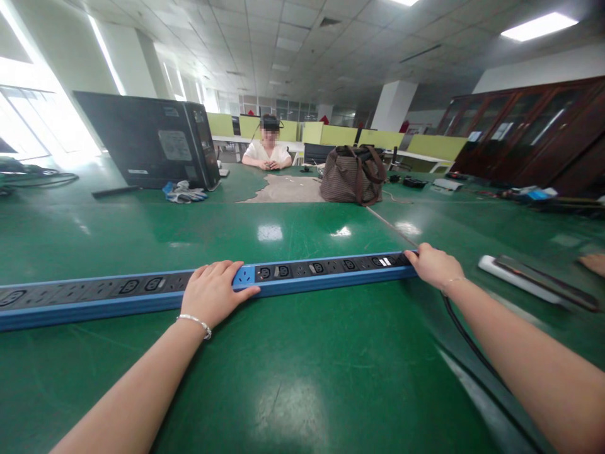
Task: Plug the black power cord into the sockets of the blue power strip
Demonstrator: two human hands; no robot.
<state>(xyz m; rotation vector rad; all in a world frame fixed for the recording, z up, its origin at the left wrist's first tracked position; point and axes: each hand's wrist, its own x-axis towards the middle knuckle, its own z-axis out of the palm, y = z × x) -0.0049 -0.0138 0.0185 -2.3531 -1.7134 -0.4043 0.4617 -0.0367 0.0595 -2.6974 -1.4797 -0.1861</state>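
Observation:
A long blue power strip (293, 287) with a black face of several sockets lies across the green table, and its left end runs out of view. My left hand (213, 291) is closed over the strip's middle, thumb along the near side and fingers over the top, beside a blue socket (244, 275). At the strip's right end, my right hand (435, 268) is wrapped around the tip and hides it. Below that hand a black cable (466, 334) hangs down toward the lower right.
Beyond the strip stand a black computer tower (155, 142), a pair of gloves (184, 192) and a brown bag (352, 176). A white power strip (517, 280) and a dark flat object (551, 280) lie at right. A person (267, 151) sits across the green table (227, 230).

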